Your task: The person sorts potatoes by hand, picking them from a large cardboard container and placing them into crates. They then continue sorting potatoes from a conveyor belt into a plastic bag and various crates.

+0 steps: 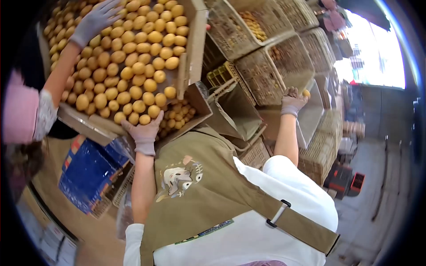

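Many round yellow-orange fruits (137,68) lie spread over a wide tray with cardboard-coloured edges (193,44). At the tray's near edge, my left hand (144,134) is gloved, with thumb and fingers apart beside the fruits, touching the nearest ones. My right hand (293,104), also gloved, is stretched out to the right over the crates. Its fingers are closed on a single yellow fruit (306,93), which shows at the fingertips.
A co-worker's gloved hand (95,22) reaches over the tray's far left. Below the tray's right corner is a box of fruits (181,114). Wicker-like crates (259,75) stand at the right, near an open lined crate (237,113). A blue bin (91,173) is at lower left.
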{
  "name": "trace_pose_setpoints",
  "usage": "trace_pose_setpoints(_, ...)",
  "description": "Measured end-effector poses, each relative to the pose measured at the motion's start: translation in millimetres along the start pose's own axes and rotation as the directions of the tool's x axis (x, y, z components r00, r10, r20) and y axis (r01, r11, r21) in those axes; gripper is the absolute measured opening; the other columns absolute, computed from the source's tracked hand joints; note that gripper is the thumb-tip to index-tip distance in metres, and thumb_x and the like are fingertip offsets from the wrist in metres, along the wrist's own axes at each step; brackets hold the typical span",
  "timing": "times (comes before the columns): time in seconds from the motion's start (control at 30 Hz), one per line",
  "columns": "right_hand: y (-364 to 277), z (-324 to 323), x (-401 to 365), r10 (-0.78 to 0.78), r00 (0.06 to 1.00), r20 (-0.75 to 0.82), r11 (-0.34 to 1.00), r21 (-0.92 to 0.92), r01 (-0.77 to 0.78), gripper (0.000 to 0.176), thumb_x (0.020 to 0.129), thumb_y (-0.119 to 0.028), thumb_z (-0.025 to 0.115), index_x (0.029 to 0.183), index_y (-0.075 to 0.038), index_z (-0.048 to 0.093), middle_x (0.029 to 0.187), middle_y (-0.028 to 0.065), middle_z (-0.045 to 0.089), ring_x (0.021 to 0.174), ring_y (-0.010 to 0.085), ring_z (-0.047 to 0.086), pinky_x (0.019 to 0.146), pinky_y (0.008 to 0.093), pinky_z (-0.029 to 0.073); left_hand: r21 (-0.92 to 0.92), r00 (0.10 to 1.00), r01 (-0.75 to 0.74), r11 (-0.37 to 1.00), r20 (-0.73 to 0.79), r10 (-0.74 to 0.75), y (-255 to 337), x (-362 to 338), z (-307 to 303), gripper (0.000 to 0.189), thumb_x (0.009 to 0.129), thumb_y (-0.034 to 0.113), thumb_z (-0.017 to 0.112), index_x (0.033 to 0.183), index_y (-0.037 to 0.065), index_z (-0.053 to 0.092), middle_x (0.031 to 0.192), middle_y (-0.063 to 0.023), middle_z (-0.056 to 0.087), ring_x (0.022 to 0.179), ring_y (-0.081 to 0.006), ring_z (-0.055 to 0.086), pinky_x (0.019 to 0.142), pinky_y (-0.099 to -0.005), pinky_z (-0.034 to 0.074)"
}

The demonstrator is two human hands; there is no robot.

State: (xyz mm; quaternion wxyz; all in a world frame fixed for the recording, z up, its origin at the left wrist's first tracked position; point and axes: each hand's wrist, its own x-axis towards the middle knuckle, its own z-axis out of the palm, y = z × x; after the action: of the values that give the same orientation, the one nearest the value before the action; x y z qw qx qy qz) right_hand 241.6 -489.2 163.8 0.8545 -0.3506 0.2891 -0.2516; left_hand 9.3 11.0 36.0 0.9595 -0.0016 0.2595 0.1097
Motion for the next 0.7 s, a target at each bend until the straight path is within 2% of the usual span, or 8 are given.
trace_pose_setpoints(0.13, 39, 11, -16, 0.172, 0.944, 0.281, 0.974, -0.190, -0.121, 0.022, 0.096, -0.030, 0.059, 0.101, -0.009, 0.057, 0.082, 0.0053, 0.062, 0.068, 0.0205, 0.059, 0.066, 0.0365, 0.053, -0.118, 0.982, 0.030, 0.993, -0.183, -0.052, -4, 2, 9, 0.088, 0.086, 0.079, 0.043, 0.154, 0.024, 0.033, 0.162, 0.0019, 0.027, 0.149, -0.0332, 0.022, 0.116, -0.0715, 0.019)
trace_pose_setpoints(0.27, 140, 83, -163, 0.272, 0.771, 0.576, 0.770, -0.610, 0.184, 0.033, 0.096, -0.017, 0.064, 0.127, -0.005, 0.058, 0.103, 0.0100, 0.069, 0.079, 0.0193, 0.067, 0.076, 0.0306, 0.054, -0.025, 0.999, 0.050, 0.998, 0.018, -0.050, 0, 4, -9, 0.088, 0.087, 0.080, 0.041, 0.155, 0.025, 0.031, 0.162, 0.0009, 0.028, 0.148, -0.0344, 0.024, 0.112, -0.0726, 0.023)
trace_pose_setpoints(0.33, 180, 88, -220, 0.354, 0.368, 0.860, 0.572, -0.511, 0.642, 0.037, 0.094, -0.017, 0.066, 0.128, -0.004, 0.060, 0.110, 0.0108, 0.068, 0.098, 0.0217, 0.068, 0.084, 0.0339, 0.054, -0.029, 0.999, 0.050, 0.998, 0.007, -0.050, 0, 2, -15, 0.089, 0.086, 0.082, 0.040, 0.154, 0.026, 0.031, 0.161, 0.0002, 0.030, 0.148, -0.0348, 0.027, 0.111, -0.0722, 0.025)
trace_pose_setpoints(0.37, 186, 99, -243, 0.381, 0.008, 0.924, 0.433, -0.186, 0.882, 0.041, 0.091, -0.018, 0.068, 0.129, -0.006, 0.060, 0.115, 0.0126, 0.066, 0.104, 0.0258, 0.066, 0.090, 0.0384, 0.052, -0.052, 0.998, 0.056, 0.997, -0.031, -0.057, 0, 0, -14, 0.090, 0.085, 0.083, 0.041, 0.154, 0.026, 0.032, 0.160, -0.0001, 0.032, 0.147, -0.0348, 0.029, 0.111, -0.0716, 0.025)
trace_pose_setpoints(0.4, 192, 109, -262, 0.429, -0.352, 0.832, 0.303, 0.235, 0.924, 0.046, 0.087, -0.019, 0.070, 0.131, -0.009, 0.060, 0.119, 0.0144, 0.065, 0.110, 0.0300, 0.064, 0.095, 0.0429, 0.050, -0.059, 0.995, 0.069, 0.996, -0.075, -0.073, 0, -2, -12, 0.090, 0.084, 0.084, 0.042, 0.153, 0.026, 0.034, 0.159, -0.0004, 0.034, 0.146, -0.0343, 0.032, 0.111, -0.0709, 0.026)
trace_pose_setpoints(0.43, 211, 103, -274, 0.446, -0.442, 0.778, 0.370, 0.289, 0.883, 0.053, 0.082, -0.023, 0.072, 0.132, -0.014, 0.061, 0.125, 0.0161, 0.061, 0.113, 0.0364, 0.060, 0.102, 0.0485, 0.044, -0.049, 0.991, 0.074, 0.996, -0.109, -0.079, -1, -1, -19, 0.088, 0.085, 0.083, 0.042, 0.152, 0.026, 0.035, 0.158, -0.0001, 0.036, 0.144, -0.0326, 0.034, 0.111, -0.0688, 0.025)
trace_pose_setpoints(0.6, 265, 103, -276, 0.909, -0.136, 0.394, 0.112, 0.084, 0.990, 0.050, 0.087, -0.036, 0.064, 0.130, -0.011, 0.063, 0.134, 0.0172, 0.058, 0.122, 0.0364, 0.056, 0.105, 0.0460, 0.042, 0.063, 0.927, 0.016, 0.998, -0.376, 0.009, -2, -12, -1, 0.062, 0.096, 0.059, 0.050, 0.144, 0.019, 0.046, 0.145, -0.0014, 0.051, 0.134, -0.0233, 0.046, 0.113, -0.0426, 0.034)
trace_pose_setpoints(0.7, 276, 106, -291, 0.522, -0.327, 0.788, 0.115, 0.315, 0.942, 0.045, 0.087, -0.041, 0.062, 0.124, -0.017, 0.067, 0.137, 0.0162, 0.057, 0.127, 0.0346, 0.052, 0.109, 0.0503, 0.034, 0.027, 0.935, -0.129, 0.991, -0.329, 0.130, -4, -14, 5, 0.065, 0.096, 0.060, 0.050, 0.146, 0.018, 0.043, 0.146, -0.0002, 0.047, 0.135, -0.0244, 0.042, 0.110, -0.0406, 0.036)
